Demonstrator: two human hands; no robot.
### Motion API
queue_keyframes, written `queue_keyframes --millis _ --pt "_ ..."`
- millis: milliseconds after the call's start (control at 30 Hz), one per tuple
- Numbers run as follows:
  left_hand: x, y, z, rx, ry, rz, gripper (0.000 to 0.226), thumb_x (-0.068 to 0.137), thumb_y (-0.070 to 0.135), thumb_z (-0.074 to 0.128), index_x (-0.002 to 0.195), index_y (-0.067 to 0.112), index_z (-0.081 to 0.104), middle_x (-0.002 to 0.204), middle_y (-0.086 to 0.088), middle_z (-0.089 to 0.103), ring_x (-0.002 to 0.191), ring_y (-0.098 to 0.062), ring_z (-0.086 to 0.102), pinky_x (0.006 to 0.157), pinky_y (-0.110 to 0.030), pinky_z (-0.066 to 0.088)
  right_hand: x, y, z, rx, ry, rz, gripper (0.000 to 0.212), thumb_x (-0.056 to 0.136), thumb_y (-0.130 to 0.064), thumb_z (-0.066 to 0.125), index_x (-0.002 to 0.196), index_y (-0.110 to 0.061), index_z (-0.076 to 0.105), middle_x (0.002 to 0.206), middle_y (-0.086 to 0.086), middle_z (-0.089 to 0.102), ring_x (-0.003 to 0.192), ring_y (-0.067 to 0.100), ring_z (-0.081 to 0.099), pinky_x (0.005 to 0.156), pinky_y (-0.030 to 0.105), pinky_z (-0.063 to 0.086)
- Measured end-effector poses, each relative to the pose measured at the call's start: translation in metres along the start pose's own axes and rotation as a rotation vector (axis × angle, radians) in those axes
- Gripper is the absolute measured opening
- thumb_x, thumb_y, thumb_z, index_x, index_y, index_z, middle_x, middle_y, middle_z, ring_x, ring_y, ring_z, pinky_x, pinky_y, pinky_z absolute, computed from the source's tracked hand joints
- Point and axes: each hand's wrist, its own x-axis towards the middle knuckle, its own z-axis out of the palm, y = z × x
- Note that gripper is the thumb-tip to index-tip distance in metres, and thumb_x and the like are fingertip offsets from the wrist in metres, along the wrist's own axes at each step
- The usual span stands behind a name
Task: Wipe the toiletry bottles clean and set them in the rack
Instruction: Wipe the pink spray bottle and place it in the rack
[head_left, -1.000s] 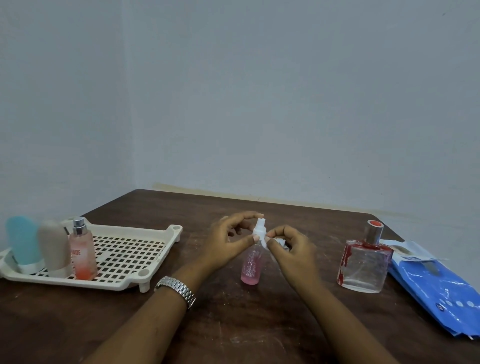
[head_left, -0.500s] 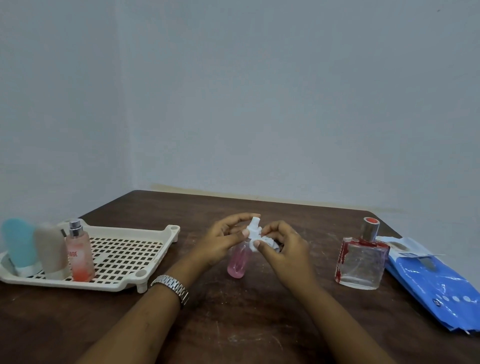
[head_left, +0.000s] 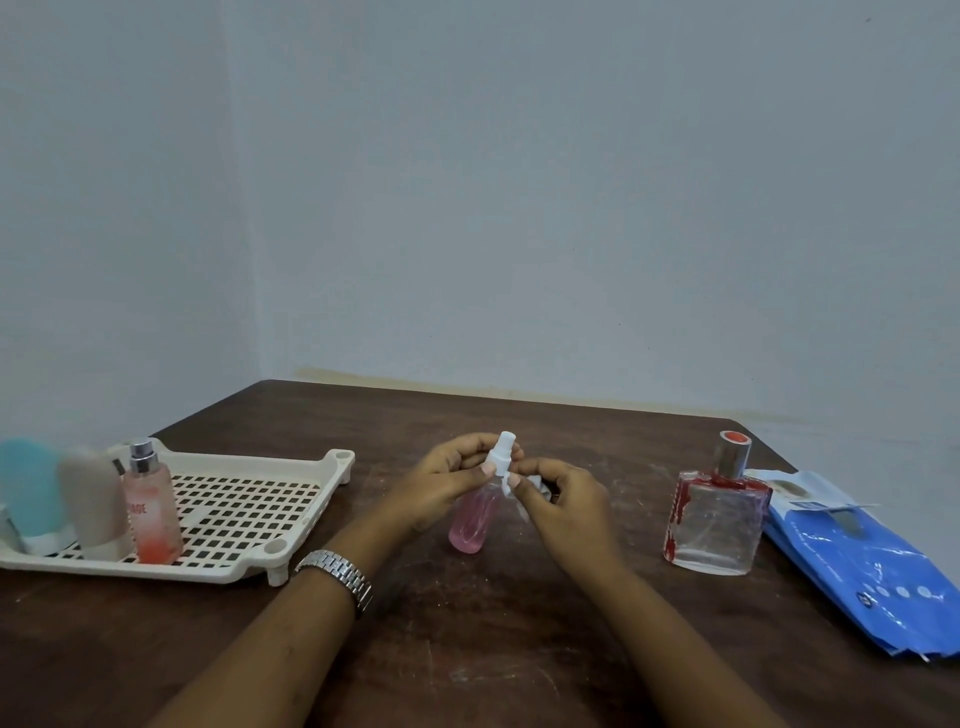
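Two hands at work: your left hand (head_left: 447, 483) pinches pink spray bottle (head_left: 474, 522) at neck, likely steadying it; right hand (head_left: 563, 501) pinches wipe (head_left: 522, 510) against its collar.

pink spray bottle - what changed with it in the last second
The pink spray bottle went from upright to tilted, its base swung toward the rack. The left hand and right hand still pinch it at the white nozzle. The three bottles in the rack, square perfume bottle and blue pack stayed put.

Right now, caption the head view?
Left hand holds the pink spray bottle, right hand pinches a wipe at its nozzle; rack left, glass bottle right.
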Motion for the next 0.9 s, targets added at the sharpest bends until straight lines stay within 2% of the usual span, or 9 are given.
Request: queue_keyframes --millis 133,233,333,433,533,633,767,900 --pt "0.001 -0.001 -0.003 -0.021 0.031 -0.018 0.027 0.098 0.001 0.043 0.118 0.014 0.056 0.115 0.001 0.067 0.106 -0.009 0.064 0.090 -0.023 0.049 -0.002 -0.005 -0.001 0.034 -0.007 -0.025 0.006 0.082 -0.021 0.070 0.087 -0.020 0.073 0.078 -0.012 0.068 0.067 0.001 0.059 0.058 0.012 0.043" --pt "0.000 -0.002 -0.003 -0.072 0.030 -0.035 0.024 0.097 0.005 0.047 0.117 0.014 0.056 0.111 0.004 0.070 0.105 -0.010 0.065 0.089 -0.023 0.050 -0.001 -0.004 -0.001 0.022 -0.014 -0.010 0.008 0.083 -0.019 0.068 0.090 -0.018 0.073 0.081 -0.010 0.068 0.071 0.004 0.061 0.061 0.016 0.047" --pt "-0.001 -0.002 0.002 -0.103 0.013 -0.051 0.025 0.096 0.002 0.047 0.117 0.010 0.057 0.114 0.000 0.069 0.104 -0.012 0.065 0.088 -0.023 0.050 0.002 0.000 -0.001 0.027 -0.018 0.032 0.013 0.086 -0.016 0.065 0.096 -0.013 0.073 0.087 -0.004 0.070 0.079 0.008 0.063 0.069 0.023 0.052" --pt "-0.002 -0.002 0.006 -0.131 0.010 -0.047 0.025 0.095 0.004 0.050 0.118 0.008 0.058 0.119 -0.005 0.067 0.105 -0.014 0.065 0.087 -0.022 0.049 0.004 0.004 -0.002 0.020 -0.040 0.047 0.015 0.089 -0.013 0.060 0.099 -0.013 0.072 0.088 -0.003 0.070 0.078 0.007 0.063 0.065 0.016 0.047" --pt "-0.002 0.000 0.008 -0.149 0.032 -0.043 0.024 0.092 0.008 0.057 0.115 0.008 0.057 0.117 -0.007 0.068 0.107 -0.017 0.065 0.087 -0.023 0.049 0.004 0.007 -0.001 -0.054 -0.085 0.036 0.018 0.091 -0.008 0.054 0.099 -0.013 0.071 0.082 -0.003 0.069 0.070 0.005 0.061 0.057 0.010 0.043" --pt "-0.003 0.005 0.010 -0.121 0.124 -0.022 0.019 0.087 0.001 0.061 0.104 0.009 0.058 0.103 -0.009 0.073 0.095 -0.017 0.069 0.081 -0.023 0.052 0.004 0.006 -0.001 -0.078 -0.063 0.033 0.021 0.093 -0.006 0.051 0.101 -0.015 0.068 0.084 -0.005 0.065 0.069 0.002 0.057 0.054 0.008 0.042" --pt "-0.005 0.007 0.009 -0.033 0.249 0.025 0.022 0.077 0.002 0.073 0.090 0.009 0.057 0.085 -0.009 0.073 0.080 -0.018 0.069 0.075 -0.027 0.056 0.006 0.006 -0.006 -0.002 0.050 0.040 0.021 0.091 -0.004 0.051 0.097 -0.015 0.068 0.083 -0.008 0.064 0.076 0.008 0.061 0.063 0.020 0.049" --pt "-0.004 0.007 0.009 0.052 0.320 0.038 0.021 0.076 0.005 0.076 0.090 0.005 0.061 0.078 -0.002 0.064 0.069 -0.005 0.062 0.066 -0.022 0.054 0.004 0.003 -0.006 0.032 0.078 0.010 0.018 0.090 -0.007 0.055 0.095 -0.019 0.068 0.085 -0.008 0.065 0.078 0.005 0.061 0.062 0.017 0.047"
